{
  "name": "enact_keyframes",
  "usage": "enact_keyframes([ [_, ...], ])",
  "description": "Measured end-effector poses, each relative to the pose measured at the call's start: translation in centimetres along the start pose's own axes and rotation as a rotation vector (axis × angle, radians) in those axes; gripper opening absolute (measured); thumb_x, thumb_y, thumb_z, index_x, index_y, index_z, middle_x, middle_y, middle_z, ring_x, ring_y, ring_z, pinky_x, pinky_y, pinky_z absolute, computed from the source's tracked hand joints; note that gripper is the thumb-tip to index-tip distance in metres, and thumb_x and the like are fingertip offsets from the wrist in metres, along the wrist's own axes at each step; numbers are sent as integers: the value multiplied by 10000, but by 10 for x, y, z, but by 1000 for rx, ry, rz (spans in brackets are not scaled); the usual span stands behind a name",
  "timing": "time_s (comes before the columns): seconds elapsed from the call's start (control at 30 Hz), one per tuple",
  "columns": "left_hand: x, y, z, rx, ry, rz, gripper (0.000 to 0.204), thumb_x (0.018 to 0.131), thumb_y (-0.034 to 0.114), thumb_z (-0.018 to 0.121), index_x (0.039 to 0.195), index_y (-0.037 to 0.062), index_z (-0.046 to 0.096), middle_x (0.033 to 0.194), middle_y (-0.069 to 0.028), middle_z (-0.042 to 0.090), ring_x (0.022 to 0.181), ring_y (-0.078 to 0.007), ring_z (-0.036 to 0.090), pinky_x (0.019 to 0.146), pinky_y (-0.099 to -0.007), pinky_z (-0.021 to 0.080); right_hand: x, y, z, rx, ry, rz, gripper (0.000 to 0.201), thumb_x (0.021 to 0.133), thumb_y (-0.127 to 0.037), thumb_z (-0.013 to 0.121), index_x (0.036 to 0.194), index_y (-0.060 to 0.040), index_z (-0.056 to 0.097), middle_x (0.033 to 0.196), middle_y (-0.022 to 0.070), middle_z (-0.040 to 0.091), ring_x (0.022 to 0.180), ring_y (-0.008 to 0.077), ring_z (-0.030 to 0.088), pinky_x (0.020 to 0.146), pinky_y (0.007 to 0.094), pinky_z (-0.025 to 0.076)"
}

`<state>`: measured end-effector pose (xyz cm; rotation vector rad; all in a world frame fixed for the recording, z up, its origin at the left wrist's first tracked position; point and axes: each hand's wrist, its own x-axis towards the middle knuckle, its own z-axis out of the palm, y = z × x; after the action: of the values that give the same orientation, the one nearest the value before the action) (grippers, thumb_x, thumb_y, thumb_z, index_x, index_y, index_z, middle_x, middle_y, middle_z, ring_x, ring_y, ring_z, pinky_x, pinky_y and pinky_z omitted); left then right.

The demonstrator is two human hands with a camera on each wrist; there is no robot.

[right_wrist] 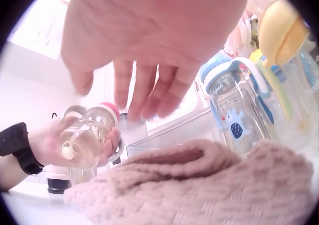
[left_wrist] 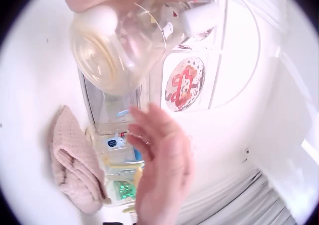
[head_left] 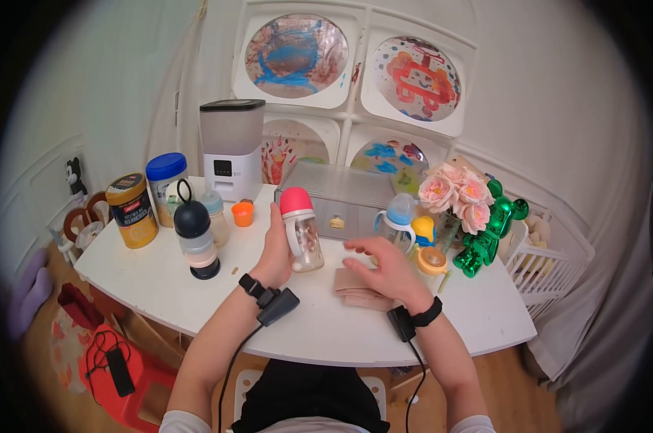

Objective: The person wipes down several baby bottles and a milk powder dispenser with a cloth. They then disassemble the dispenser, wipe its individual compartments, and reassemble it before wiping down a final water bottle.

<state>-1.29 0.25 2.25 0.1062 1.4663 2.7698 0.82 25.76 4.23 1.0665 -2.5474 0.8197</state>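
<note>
My left hand (head_left: 274, 251) holds a clear baby bottle (head_left: 309, 244) with a pink cap and white handles, its base just over the white table. In the right wrist view, its fingers wrap round the bottle (right_wrist: 88, 142) by the handles. My right hand (head_left: 393, 273) hovers to the right with nothing in it, its fingers relaxed and spread. Below that hand lies a folded pink cloth (head_left: 353, 292), a waffle-textured towel (right_wrist: 209, 192) close up. Just behind the right hand stands a clear bottle with a blue cap (head_left: 400, 211), a blue animal printed on it (right_wrist: 235, 125).
A yellow-topped cup (head_left: 431, 261), pink flowers (head_left: 456, 193) and a shiny green bear figure (head_left: 488, 234) stand at right. A grey transparent box (head_left: 355, 191) sits behind. At left are a dark-topped shaker (head_left: 196, 242), cans (head_left: 133, 216), an orange scoop (head_left: 243, 213) and a dispenser (head_left: 232, 155).
</note>
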Motion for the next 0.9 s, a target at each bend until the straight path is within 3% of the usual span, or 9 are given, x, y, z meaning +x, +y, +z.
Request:
enact_keyframes([
  [0.03,2,3,0,-6,8,5,648,1095,681,341,1225,107,613,1000,-78,690,898,-178,683,836,-334,571,-1,-1,-2,0,-9,-7,616,963,-334,767,1490,-98,555,1468,141,594,1185,313,644,1018,386,517],
  [0.1,5,9,-3,-103,4,-12,607,1054,693,457,1240,132,594,1008,-59,655,898,-172,659,814,-340,568,-4,-9,-6,-184,-317,18,689,873,-405,846,1448,-115,600,1387,129,653,1207,328,634,1053,416,501],
  [0.2,4,10,-2,-23,-38,39,567,1011,658,577,1254,146,575,1046,-38,637,961,-171,638,905,-378,540,-13,-11,-6,-117,-410,-121,695,803,-386,873,1382,-76,644,1316,155,680,1225,341,623,1081,438,488],
  [0.27,2,9,-2,6,-97,28,528,1007,594,612,1273,139,572,1069,-29,638,1029,-179,635,1010,-405,496,-15,-1,2,-140,-418,-144,696,818,-360,858,1410,-81,618,1323,155,676,1236,341,618,1087,424,481],
  [0.43,-9,13,7,-4,-200,-31,506,1003,519,632,1316,130,553,1103,-35,650,1059,-184,643,1015,-410,501,-8,10,5,-90,-378,-90,571,872,-206,750,1407,-63,608,1296,176,676,1173,363,647,1042,418,509],
  [0.63,0,4,0,91,-295,-67,533,1027,495,623,1373,110,493,1165,-51,651,1052,-173,645,991,-400,510,-3,-18,1,-21,-36,118,386,930,-52,618,1314,-14,642,1191,213,683,974,384,701,889,397,564],
  [0.7,5,-3,-2,135,-283,-40,543,1043,500,609,1385,100,474,1148,-48,653,1032,-162,645,980,-383,511,-1,-15,6,41,347,17,426,917,1,640,1338,-60,650,1334,199,671,1068,403,693,946,446,569],
  [0.8,6,-10,0,281,-281,-19,625,1056,516,596,1469,95,390,1292,-76,605,1147,-178,628,1036,-409,503,7,-14,10,-57,622,-226,499,898,45,661,1380,-80,637,1378,164,664,1131,392,682,971,429,567],
  [0.9,0,-15,9,311,-373,-61,699,1051,534,603,1520,87,342,1372,-94,562,1252,-194,595,1082,-428,483,4,-13,11,-141,628,-235,623,831,56,715,1425,-112,625,1433,128,646,1195,362,662,993,415,562],
])
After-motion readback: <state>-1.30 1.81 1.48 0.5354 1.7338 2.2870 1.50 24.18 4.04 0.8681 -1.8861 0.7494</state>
